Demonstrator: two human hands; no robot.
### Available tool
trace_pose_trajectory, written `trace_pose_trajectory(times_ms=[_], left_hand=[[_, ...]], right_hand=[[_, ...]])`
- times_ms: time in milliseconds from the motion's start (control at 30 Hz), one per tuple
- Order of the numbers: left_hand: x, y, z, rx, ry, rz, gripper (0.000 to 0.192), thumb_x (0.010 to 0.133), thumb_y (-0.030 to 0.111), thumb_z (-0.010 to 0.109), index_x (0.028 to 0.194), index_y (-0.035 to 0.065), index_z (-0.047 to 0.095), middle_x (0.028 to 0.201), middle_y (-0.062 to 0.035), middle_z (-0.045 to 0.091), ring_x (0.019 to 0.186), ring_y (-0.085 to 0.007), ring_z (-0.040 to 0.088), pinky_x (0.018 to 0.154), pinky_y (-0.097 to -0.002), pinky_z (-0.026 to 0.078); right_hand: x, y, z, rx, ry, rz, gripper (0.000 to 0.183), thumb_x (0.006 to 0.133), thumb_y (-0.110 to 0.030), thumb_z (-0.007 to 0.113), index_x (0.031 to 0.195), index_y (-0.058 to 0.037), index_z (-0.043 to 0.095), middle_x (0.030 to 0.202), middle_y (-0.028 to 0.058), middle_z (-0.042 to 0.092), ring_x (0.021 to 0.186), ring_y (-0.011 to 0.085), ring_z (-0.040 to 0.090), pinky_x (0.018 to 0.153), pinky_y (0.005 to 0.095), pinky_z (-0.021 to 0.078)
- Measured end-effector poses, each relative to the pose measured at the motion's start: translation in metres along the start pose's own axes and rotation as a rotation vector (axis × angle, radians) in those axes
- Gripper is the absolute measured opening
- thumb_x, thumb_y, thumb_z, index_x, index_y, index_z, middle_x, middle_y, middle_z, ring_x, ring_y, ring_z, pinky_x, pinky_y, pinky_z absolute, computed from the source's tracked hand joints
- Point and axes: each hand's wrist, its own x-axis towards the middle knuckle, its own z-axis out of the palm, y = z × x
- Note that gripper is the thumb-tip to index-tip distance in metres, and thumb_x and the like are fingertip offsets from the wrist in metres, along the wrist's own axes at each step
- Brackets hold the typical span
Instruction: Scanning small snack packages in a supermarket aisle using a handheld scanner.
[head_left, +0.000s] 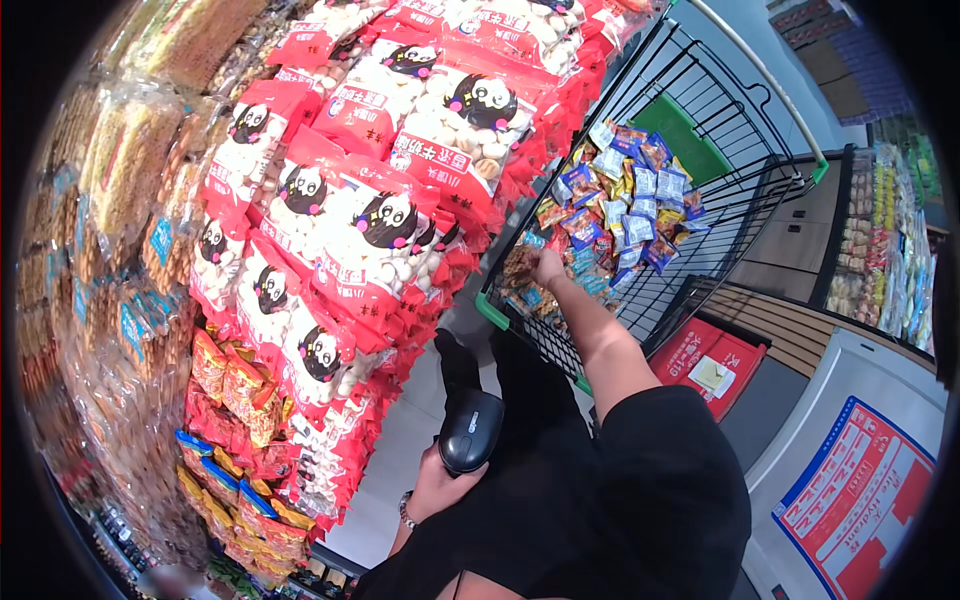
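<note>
My left hand holds a black handheld barcode scanner, with its rounded head towards the cart. My right hand reaches into a black wire shopping cart with green corners and touches a brown snack pack near the cart's left end; its fingertips are partly hidden, so whether they grip the pack does not show. Blue-and-white packets lie heaped in the cart beyond this hand. Teal-labelled packs lie close beside the fingers.
Red-and-white snack bags are stacked high on the left, above orange chip bags. Clear bags of brown snacks stand farther left. A red box, a grey cabinet with a fire hydrant sign and packed shelves are on the right.
</note>
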Motion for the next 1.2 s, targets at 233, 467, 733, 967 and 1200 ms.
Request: trace_pose_trajectory(times_ms=[233, 467, 733, 967, 1200], left_hand=[[-0.008, 0.02, -0.006, 0.02, -0.017, 0.04, 0.023, 0.072, 0.009, 0.073, 0.089, 0.0019, 0.06, 0.081, -0.0073, 0.064, 0.075, -0.0152, 0.062, 0.069, -0.0286, 0.048], [-0.012, 0.049, -0.012, 0.015, -0.115, 0.204, 0.023, 0.074, 0.011, 0.071, 0.092, 0.0018, 0.06, 0.087, -0.0061, 0.063, 0.08, -0.0134, 0.059, 0.074, -0.0287, 0.046], [-0.012, 0.059, -0.016, 0.021, -0.124, 0.381, 0.027, 0.075, 0.01, 0.071, 0.098, 0.0014, 0.06, 0.088, -0.0061, 0.064, 0.08, -0.0124, 0.059, 0.074, -0.0284, 0.047], [-0.024, 0.054, -0.024, -0.087, -0.077, 0.421, 0.024, 0.076, 0.008, 0.07, 0.097, 0.0016, 0.061, 0.087, -0.0045, 0.063, 0.08, -0.0111, 0.058, 0.074, -0.0279, 0.046], [-0.042, 0.044, -0.044, -0.097, 0.012, 0.516, 0.021, 0.078, 0.004, 0.066, 0.098, 0.0005, 0.061, 0.088, -0.0046, 0.064, 0.083, -0.0113, 0.06, 0.076, -0.0267, 0.048]], right_hand=[[-0.053, -0.017, -0.035, 0.373, 0.218, 0.05, 0.007, 0.079, -0.006, 0.069, 0.084, -0.0022, 0.07, 0.074, 0.0018, 0.066, 0.066, 0.0063, 0.057, 0.058, 0.0228, 0.0459], [-0.155, -0.086, -0.104, 0.693, 0.351, -0.186, 0.008, 0.072, 0.002, 0.072, 0.079, 0.0009, 0.069, 0.093, 0.0035, 0.064, 0.069, 0.0048, 0.055, 0.06, 0.0179, 0.0431], [-0.258, -0.198, -0.142, 0.724, 0.339, -0.443, 0.01, 0.071, 0.008, 0.07, 0.075, -0.0008, 0.068, 0.1, 0.0025, 0.059, 0.061, -0.0031, 0.042, 0.051, 0.0131, 0.0324], [-0.285, -0.247, -0.139, 0.779, 0.309, -0.628, 0.012, 0.071, 0.012, 0.066, 0.076, 0.0009, 0.065, 0.1, 0.0063, 0.06, 0.073, 0.0049, 0.055, 0.06, 0.0179, 0.043], [-0.308, -0.339, -0.168, -0.023, 0.727, -1.338, 0.024, 0.064, 0.012, 0.064, 0.066, -0.0055, 0.048, 0.089, 0.011, 0.068, 0.084, 0.0306, 0.064, 0.072, 0.0371, 0.052]])
